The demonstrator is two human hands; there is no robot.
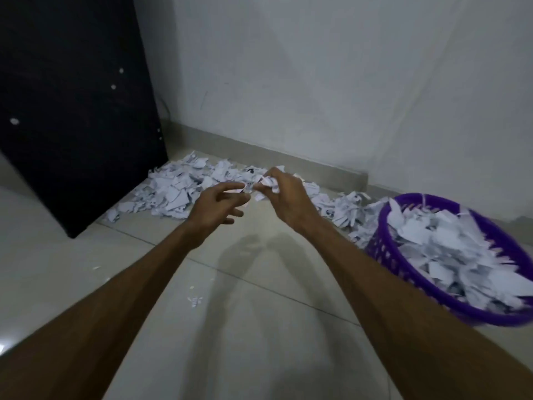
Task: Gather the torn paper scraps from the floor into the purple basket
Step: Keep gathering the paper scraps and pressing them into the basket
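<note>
Paper scraps point(184, 189), torn into jagged white flakes with ragged edges, lie in a loose drift along the foot of the wall, running from the dark panel toward the purple basket point(403, 264). We hold our hands raised above the floor in front of that drift, close together. Our right hand point(284, 197) curls its fingers round a crumpled clump of scraps point(266, 183), and our left hand point(215, 207) pinches the clump's near edge between thumb and forefinger, the other fingers loosely bent. The basket stands on the floor to our right, round, of glossy plastic with a slotted lattice wall and a smooth rolled rim, heaped with more white shreds. The floor point(245, 327) is pale glazed tile with thin grout lines and a few tiny specks of paper. The dark panel point(72, 111) looks matt and flat, and the wall point(317, 82) is plain, dull white.
</note>
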